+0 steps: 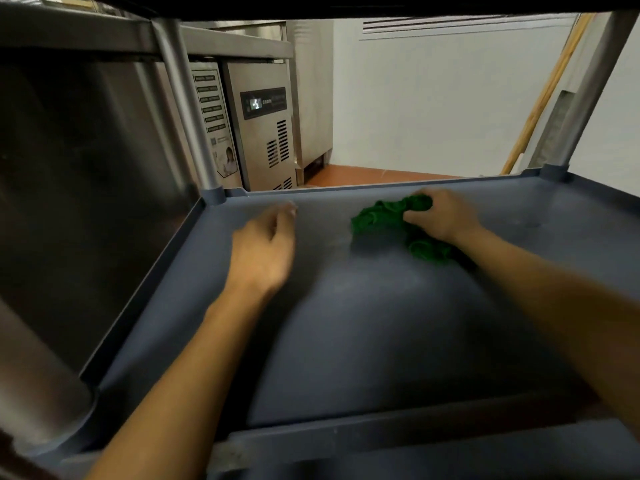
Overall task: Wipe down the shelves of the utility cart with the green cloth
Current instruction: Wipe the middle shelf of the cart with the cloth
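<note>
The green cloth (377, 220) lies bunched toward the far side of the cart's grey shelf (381, 323), right of middle. Its long axis slants from far left to near right. The right hand (446, 216) grips its far end with curled fingers. The left hand (263, 247), blurred, is over the shelf well left of the cloth, fingers loosely bent and holding nothing. Beyond the shelf are a steel cabinet (266, 133), an orange floor (346, 176) and a pale wall (450, 98).

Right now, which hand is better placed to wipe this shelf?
Right. The right hand grips the bunched green cloth, which lies on the shelf near its far edge. The left hand holds nothing, fingers loose, off to the cloth's left.
</note>
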Demonstrator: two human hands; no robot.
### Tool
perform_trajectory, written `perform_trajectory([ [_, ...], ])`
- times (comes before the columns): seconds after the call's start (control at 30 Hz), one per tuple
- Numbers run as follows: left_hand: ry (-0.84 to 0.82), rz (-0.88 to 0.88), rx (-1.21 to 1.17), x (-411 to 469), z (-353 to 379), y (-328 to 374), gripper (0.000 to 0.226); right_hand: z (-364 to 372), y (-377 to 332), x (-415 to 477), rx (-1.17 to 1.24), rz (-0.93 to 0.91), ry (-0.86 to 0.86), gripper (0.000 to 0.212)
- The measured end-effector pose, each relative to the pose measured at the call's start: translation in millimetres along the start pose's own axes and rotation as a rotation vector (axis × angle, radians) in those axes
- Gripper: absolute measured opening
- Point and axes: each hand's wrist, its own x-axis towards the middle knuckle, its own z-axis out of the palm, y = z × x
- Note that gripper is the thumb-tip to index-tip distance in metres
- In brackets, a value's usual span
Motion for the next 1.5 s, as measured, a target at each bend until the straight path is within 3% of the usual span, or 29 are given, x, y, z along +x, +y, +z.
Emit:
perform_trajectory([
  [0.1,-0.04,-0.014,0.016,2,7,-5,0.042,29,-26,23,-0.066,-0.012,0.145,0.034],
  [0.17,-0.04,0.014,0.044,6,10,-9,0.042,51,-55,31,-0.055,-0.093,0.139,0.031],
  [0.3,0.073,0.172,0.106,12,11,-3,0.033,89,-126,33,-0.108,-0.255,-0.069,0.022],
  [0.37,0.149,0.279,0.126,14,7,1,0.028,100,-159,25,-0.184,-0.403,-0.249,0.029],
  [0.43,0.188,0.319,0.128,15,3,3,0.03,104,-179,9,-0.178,-0.475,-0.316,0.037],
  [0.57,0.141,0.256,0.167,16,-6,-6,0.051,97,-178,-27,-0.015,-0.502,-0.333,0.023],
  [0.67,0.107,0.201,0.177,12,-9,-12,0.053,76,-158,-54,0.095,-0.523,-0.353,0.042],
  [0.77,0.058,0.151,0.22,6,-5,-12,0.055,51,-128,-77,0.119,-0.541,-0.32,0.046],
  [1.0,-0.083,-0.008,-0.037,14,65,50,0.06,-17,-25,-83,0.057,-0.323,-0.246,0.065],
  [1.27,-0.149,0.142,-0.137,16,200,149,0.066,-102,118,-81,-0.06,0.001,-0.077,0.07],
  [1.5,-0.211,0.243,-0.084,9,262,132,0.048,-128,192,-41,-0.273,0.28,0.133,0.053],
])
